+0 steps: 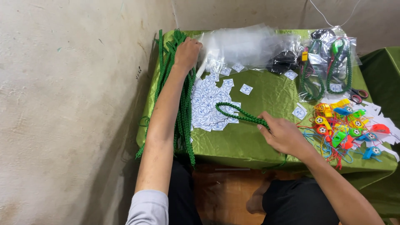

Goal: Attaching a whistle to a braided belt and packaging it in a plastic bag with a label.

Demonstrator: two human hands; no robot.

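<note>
Two hands on green braided cords, low table with green cloth.
Right hand (283,134) pinches one green braided cord (237,111), fingers closed on its end; the cord loops left across the round white stickers (208,104) mid-table, knotted texture, dark green. Left hand (187,53) rests curled on the cord bundle (181,104) draped over the table's left edge; grip unclear. Coloured whistles (346,129) lie right, clear bags (246,46) at back.
</note>
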